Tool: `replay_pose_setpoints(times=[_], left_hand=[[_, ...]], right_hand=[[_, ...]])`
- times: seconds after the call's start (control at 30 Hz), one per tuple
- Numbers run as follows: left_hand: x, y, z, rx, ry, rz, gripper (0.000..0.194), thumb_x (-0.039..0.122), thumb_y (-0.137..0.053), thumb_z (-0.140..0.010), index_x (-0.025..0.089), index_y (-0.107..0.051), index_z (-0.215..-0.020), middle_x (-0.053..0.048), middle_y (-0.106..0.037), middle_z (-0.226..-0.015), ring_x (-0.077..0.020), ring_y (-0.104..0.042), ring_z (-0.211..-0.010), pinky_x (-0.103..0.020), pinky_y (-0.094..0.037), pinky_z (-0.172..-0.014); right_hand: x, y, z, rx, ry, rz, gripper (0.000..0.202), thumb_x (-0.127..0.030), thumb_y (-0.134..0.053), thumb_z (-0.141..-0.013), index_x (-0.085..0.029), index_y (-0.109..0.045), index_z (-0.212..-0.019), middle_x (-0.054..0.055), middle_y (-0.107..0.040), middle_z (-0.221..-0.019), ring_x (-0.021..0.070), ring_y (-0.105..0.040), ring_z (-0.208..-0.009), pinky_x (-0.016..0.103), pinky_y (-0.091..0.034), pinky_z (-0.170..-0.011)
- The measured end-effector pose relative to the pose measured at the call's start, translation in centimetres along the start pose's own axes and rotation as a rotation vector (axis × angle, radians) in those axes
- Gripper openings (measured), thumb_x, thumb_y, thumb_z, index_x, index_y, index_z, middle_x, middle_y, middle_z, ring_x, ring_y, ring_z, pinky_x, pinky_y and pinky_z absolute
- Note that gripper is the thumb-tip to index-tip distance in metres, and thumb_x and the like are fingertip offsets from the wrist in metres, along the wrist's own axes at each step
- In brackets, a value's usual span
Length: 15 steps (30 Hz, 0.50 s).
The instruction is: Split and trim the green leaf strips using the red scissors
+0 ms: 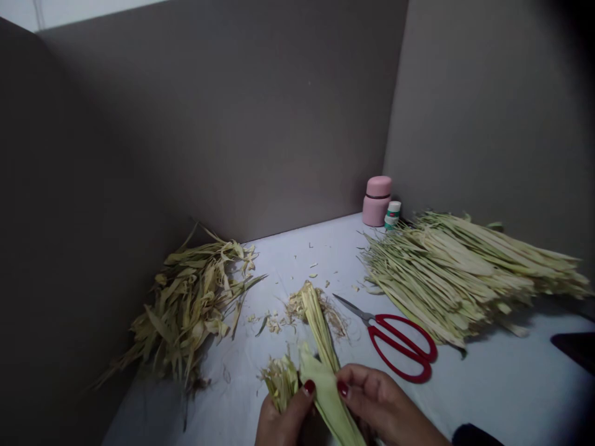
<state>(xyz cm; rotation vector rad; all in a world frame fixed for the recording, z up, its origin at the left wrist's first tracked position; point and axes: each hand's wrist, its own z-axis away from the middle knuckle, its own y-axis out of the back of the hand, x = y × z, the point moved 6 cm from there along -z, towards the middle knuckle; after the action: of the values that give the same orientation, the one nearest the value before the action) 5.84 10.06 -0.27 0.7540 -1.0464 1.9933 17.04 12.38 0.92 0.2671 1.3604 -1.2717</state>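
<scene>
At the bottom of the head view, my left hand [290, 418] is closed around a bundle of corn husk strips [279, 379] with ragged cut ends. Its thumb also presses on a wide pale green corn husk [328, 390]. My right hand [372, 396] pinches the right edge of that husk between thumb and fingers. Just beyond it, a longer folded husk bunch [318, 322] lies on the table, its lower end passing behind my hands. Red-handled scissors [385, 337] lie to the right, blades toward the upper left, not held. My lower fingers are partly hidden.
A loose heap of dry husk scraps [190, 303] lies at left. Long husk bundles [460, 272] are stacked at right. A pink jar [377, 201] and a small white-and-green bottle [393, 215] stand in the back corner. Grey panels [232, 124] enclose the white table [502, 384].
</scene>
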Motion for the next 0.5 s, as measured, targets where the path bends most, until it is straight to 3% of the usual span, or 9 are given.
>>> replay_pose_setpoints(times=[0.13, 0.3, 0.5], left_hand=[[0.0, 0.1, -0.4, -0.054, 0.001, 0.031, 0.029, 0.036, -0.072, -0.055, 0.012, -0.064, -0.070, -0.001, -0.056, -0.046, -0.0140, -0.049, -0.039, -0.028, -0.042, -0.052], [-0.4, 0.9, -0.4, 0.008, 0.069, -0.051, 0.027, 0.034, -0.074, -0.054, 0.016, -0.061, -0.070, 0.008, -0.037, -0.032, -0.0069, -0.030, -0.025, -0.022, -0.028, -0.034], [-0.9, 0.4, 0.1, -0.077, 0.128, 0.154, 0.029, 0.035, -0.069, -0.057, 0.018, -0.048, -0.047, 0.007, -0.034, -0.029, -0.0073, -0.033, -0.030, -0.020, -0.026, -0.034]], right_hand=[[-0.2, 0.5, 0.0, 0.041, 0.013, -0.119, 0.017, -0.032, -0.064, -0.074, -0.017, -0.056, -0.079, -0.002, -0.063, -0.066, 0.0088, -0.057, -0.060, 0.019, -0.041, -0.057], [0.2, 0.8, -0.1, 0.059, -0.010, -0.192, 0.015, -0.028, -0.064, -0.073, -0.018, -0.053, -0.076, -0.002, -0.065, -0.070, 0.0100, -0.058, -0.061, 0.020, -0.042, -0.058], [-0.3, 0.8, 0.1, 0.148, 0.041, -0.233, 0.018, -0.033, -0.058, -0.076, -0.019, -0.052, -0.085, 0.000, -0.063, -0.065, 0.0113, -0.057, -0.056, 0.020, -0.040, -0.051]])
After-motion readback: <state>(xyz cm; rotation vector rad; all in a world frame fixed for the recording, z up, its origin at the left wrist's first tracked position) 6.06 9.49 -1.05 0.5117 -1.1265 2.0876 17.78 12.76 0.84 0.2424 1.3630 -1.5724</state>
